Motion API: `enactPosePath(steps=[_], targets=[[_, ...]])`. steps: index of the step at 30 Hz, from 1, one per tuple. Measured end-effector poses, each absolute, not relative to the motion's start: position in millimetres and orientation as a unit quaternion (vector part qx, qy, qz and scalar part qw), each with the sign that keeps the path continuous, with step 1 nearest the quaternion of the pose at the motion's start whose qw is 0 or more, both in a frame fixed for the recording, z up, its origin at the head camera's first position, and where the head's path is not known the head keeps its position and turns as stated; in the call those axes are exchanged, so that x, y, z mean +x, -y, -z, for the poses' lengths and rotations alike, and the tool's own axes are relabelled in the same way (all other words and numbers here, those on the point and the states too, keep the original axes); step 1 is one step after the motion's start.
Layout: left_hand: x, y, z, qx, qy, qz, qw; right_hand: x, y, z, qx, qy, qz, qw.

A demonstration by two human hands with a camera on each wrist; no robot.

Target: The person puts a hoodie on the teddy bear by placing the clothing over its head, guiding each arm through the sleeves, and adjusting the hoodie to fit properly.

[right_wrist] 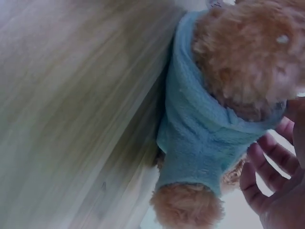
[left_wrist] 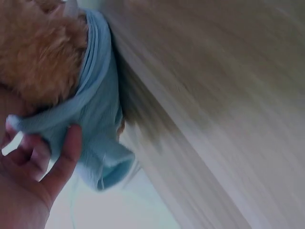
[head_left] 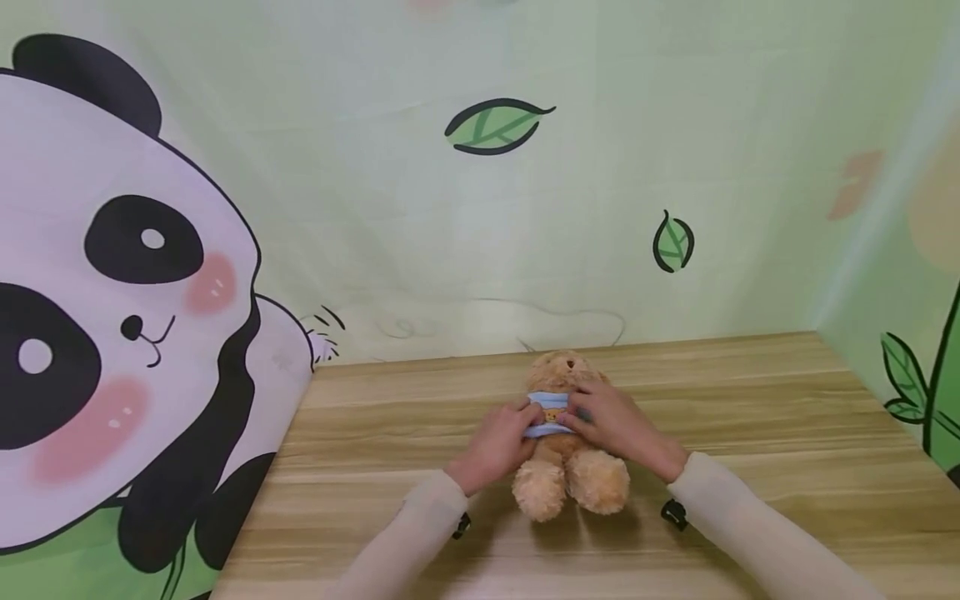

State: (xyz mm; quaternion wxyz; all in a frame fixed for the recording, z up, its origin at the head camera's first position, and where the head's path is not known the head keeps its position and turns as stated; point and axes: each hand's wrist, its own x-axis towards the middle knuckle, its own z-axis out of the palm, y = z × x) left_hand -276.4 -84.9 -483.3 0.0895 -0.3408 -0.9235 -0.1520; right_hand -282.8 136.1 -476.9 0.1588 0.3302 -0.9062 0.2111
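A light-brown teddy bear lies on its back on the table, wearing a light-blue shirt with a small bear print. Its head is toward the wall. My left hand pinches the shirt's lower edge; the left wrist view shows this edge lifted off the fur, and a shirt sleeve with no paw showing. My right hand grips the shirt on the other side, fingertips partly hidden. In the right wrist view the bear's paw sticks out of the other sleeve.
The wood-grain table reaches back to a pale green wall cloth with printed leaves. A large printed panda covers the left side. Black wrist straps show under the white sleeves.
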Motion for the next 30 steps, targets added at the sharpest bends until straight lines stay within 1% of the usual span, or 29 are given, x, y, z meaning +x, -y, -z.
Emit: enactPosePath(steps=[3,5,7,11,15,18,21,22,25,28,30], targets=[[-273.6,93.9,479.9,-0.342,0.917,0.198,0.043,-286.9,-133.1,480.9,0.378,0.882,-0.200,0.199],[-271.9,100.1,477.6,-0.331,0.913,0.239,0.021,-290.2,-132.0,483.6,0.422,0.856,-0.195,0.228],[-270.9,106.0,476.0,-0.312,0.909,0.275,0.017,-294.0,-131.1,486.0,0.466,0.824,-0.188,0.261],[-272.2,117.9,477.2,-0.251,0.913,0.320,0.040,-300.5,-129.2,489.1,0.530,0.775,-0.173,0.299],[-276.1,128.0,483.5,-0.196,0.918,0.341,0.054,-304.0,-127.9,491.3,0.557,0.753,-0.168,0.308],[-279.0,132.5,489.6,-0.176,0.921,0.344,0.051,-304.5,-128.0,492.0,0.559,0.749,-0.171,0.311],[-282.3,134.3,495.7,-0.166,0.922,0.348,0.031,-303.3,-128.0,490.8,0.556,0.753,-0.172,0.306],[-283.7,134.3,498.0,-0.157,0.917,0.367,0.016,-302.8,-127.9,490.6,0.553,0.756,-0.170,0.304],[-286.6,133.1,502.4,-0.122,0.879,0.461,-0.025,-301.9,-127.4,489.7,0.550,0.762,-0.167,0.299],[-287.9,130.7,504.8,-0.079,0.825,0.557,-0.053,-302.3,-127.1,491.3,0.550,0.761,-0.166,0.302],[-288.0,129.1,505.3,-0.061,0.801,0.592,-0.066,-302.3,-127.0,492.7,0.550,0.760,-0.162,0.307]])
